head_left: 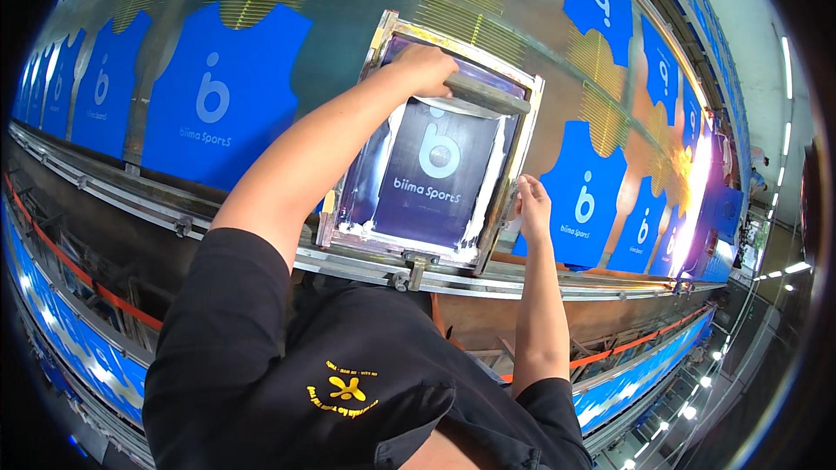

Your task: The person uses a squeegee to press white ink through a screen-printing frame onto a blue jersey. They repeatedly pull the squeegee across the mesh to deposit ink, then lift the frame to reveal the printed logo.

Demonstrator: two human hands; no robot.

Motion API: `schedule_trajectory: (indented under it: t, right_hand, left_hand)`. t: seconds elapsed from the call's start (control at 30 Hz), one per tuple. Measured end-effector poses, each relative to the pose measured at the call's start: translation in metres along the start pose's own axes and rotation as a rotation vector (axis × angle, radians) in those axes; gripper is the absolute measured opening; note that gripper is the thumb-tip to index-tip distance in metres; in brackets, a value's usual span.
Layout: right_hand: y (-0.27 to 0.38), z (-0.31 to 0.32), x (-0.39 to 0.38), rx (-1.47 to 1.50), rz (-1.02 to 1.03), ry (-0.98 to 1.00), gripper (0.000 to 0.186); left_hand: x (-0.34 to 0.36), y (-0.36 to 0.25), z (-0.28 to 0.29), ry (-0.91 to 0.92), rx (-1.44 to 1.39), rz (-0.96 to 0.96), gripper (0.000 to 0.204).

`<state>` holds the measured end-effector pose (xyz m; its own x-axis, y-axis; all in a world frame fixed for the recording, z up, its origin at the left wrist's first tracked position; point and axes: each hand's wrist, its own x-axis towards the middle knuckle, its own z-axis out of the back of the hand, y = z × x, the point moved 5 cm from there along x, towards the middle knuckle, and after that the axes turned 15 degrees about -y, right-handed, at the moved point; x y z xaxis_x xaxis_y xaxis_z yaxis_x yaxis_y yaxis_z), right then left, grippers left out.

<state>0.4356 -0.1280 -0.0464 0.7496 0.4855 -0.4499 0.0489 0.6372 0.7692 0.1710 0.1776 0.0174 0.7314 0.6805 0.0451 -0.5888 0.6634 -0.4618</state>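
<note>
Nearby, blue panels (252, 78) beside frame (524, 122).

long greyish squeegee (489, 95) crosswise at far end of framed dark screen (409, 216), white-smeared along sides.

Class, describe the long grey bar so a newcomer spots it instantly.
Just beyond the dark shirt, find the rectangular frame. Inside its far end, the left hand grips one end of a long grey bar. Unlike the frame's pale rails, it is darker and lies inside them.
</note>
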Motion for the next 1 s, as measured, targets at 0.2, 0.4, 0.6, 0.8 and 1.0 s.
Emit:
schedule_trajectory:
  t: [0.2,0.4,0.6,0.8,1.0]
  right_hand:
    - [0.036,0.029,-0.04,-0.038,-0.007,-0.032,0.028]
    - [0.029,0.076,-0.071,0.065,0.009,-0.009,0.025]
    - [0.052,0.091,-0.142,-0.065,0.265,-0.32,0.038]
    - [0.061,0.126,-0.192,0.11,0.283,-0.267,0.037]
    - [-0.009,0.128,-0.11,0.118,0.414,-0.197,0.025]
  left_hand:
    - [-0.08,-0.032,-0.006,-0.144,-0.042,0.042,0.035]
    - [-0.282,-0.158,-0.019,-0.253,-0.029,-0.054,0.059]
    - [-0.426,-0.213,0.019,-0.309,-0.104,-0.095,0.071]
    - [-0.433,-0.261,0.05,-0.305,-0.18,-0.069,0.071]
    - [-0.37,-0.295,0.008,-0.082,0.012,0.177,0.069]
